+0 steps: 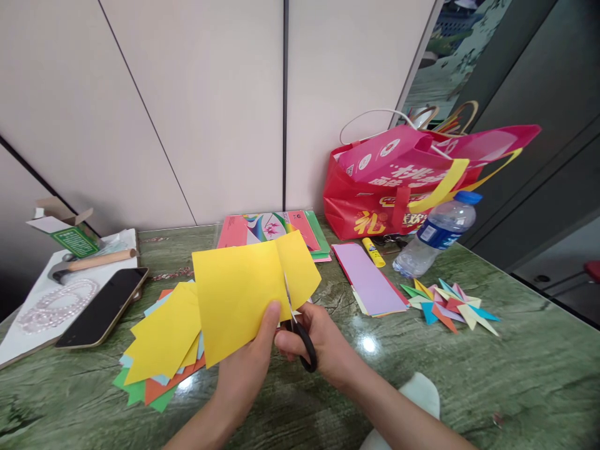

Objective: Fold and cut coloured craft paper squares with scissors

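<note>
A yellow sheet of paper is raised above the table, pinched in my left hand with the thumb on its near face. My right hand grips black-handled scissors by the loops. Their blades lie at a cut running up through the sheet, and the part right of the cut tilts away. Whether the two parts are still joined at the top is hard to tell. Behind and left of the sheet, a pile of coloured paper lies fanned out, yellow on top.
Left are a phone, a hammer, a bead string and a green box. A paper pack lies behind. Right are purple strips, a glue stick, a red bag, a bottle and folded paper points.
</note>
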The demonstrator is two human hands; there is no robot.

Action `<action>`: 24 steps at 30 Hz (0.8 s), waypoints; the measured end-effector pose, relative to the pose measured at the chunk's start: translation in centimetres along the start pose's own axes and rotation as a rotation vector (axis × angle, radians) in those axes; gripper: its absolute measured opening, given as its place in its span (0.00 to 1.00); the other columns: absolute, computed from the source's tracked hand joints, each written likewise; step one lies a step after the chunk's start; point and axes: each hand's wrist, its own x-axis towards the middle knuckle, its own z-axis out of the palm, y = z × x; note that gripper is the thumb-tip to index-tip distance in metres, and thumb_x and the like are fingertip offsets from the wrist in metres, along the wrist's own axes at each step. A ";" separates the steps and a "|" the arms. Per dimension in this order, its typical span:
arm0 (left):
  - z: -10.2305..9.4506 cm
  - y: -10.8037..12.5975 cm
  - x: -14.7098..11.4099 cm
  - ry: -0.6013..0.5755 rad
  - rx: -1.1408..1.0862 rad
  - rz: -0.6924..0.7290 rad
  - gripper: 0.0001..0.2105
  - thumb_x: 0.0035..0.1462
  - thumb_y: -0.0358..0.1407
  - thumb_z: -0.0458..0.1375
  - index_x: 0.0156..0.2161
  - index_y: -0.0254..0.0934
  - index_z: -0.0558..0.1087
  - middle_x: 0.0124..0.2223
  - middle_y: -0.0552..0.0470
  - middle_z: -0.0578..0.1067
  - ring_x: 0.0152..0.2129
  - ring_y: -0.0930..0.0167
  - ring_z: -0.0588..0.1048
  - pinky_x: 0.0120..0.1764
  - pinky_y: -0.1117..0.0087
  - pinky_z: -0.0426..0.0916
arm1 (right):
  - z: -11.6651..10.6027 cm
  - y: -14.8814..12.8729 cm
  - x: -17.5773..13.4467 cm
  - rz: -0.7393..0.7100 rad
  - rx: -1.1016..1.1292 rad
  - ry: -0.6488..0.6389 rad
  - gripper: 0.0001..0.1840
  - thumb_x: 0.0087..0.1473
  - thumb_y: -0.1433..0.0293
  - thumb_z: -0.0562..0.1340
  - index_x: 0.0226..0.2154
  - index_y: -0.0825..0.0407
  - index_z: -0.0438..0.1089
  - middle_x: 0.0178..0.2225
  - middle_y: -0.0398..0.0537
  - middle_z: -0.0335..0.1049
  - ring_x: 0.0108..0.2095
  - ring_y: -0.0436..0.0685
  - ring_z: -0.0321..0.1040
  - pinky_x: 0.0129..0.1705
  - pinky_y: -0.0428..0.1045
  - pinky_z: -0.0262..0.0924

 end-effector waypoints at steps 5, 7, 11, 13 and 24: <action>0.0 0.0 0.0 -0.005 0.044 -0.014 0.18 0.48 0.47 0.54 0.42 0.40 0.71 0.50 0.49 0.71 0.52 0.64 0.63 0.57 0.62 0.50 | 0.1 0.0 -0.1 0.004 -0.004 -0.001 0.24 0.36 0.63 0.69 0.37 0.55 0.66 0.16 0.35 0.59 0.17 0.45 0.53 0.20 0.42 0.49; -0.1 0.1 0.0 -0.004 0.058 -0.017 0.18 0.48 0.47 0.54 0.42 0.40 0.71 0.50 0.49 0.71 0.52 0.64 0.63 0.56 0.62 0.51 | 0.1 0.1 -0.2 0.009 -0.010 -0.005 0.24 0.36 0.63 0.69 0.36 0.55 0.66 0.16 0.35 0.59 0.17 0.45 0.53 0.19 0.42 0.49; 0.0 0.2 0.0 0.010 0.068 -0.011 0.17 0.48 0.45 0.54 0.41 0.40 0.72 0.49 0.49 0.72 0.51 0.65 0.64 0.56 0.63 0.53 | -0.1 0.3 -0.2 0.008 -0.025 -0.005 0.22 0.37 0.63 0.68 0.35 0.55 0.65 0.16 0.35 0.59 0.16 0.45 0.53 0.18 0.41 0.48; 0.0 0.2 0.0 0.021 0.072 -0.004 0.16 0.48 0.45 0.54 0.41 0.40 0.72 0.49 0.49 0.72 0.51 0.65 0.65 0.55 0.63 0.53 | -0.1 0.4 -0.2 0.005 -0.032 -0.004 0.21 0.38 0.63 0.68 0.35 0.55 0.65 0.16 0.35 0.59 0.16 0.45 0.54 0.18 0.41 0.48; -0.1 0.6 -0.1 0.005 0.048 -0.020 0.16 0.49 0.44 0.55 0.42 0.39 0.71 0.49 0.48 0.71 0.50 0.65 0.65 0.56 0.63 0.51 | 0.0 0.0 -0.1 0.021 -0.073 0.015 0.23 0.37 0.59 0.68 0.34 0.55 0.65 0.14 0.34 0.58 0.14 0.44 0.53 0.16 0.41 0.47</action>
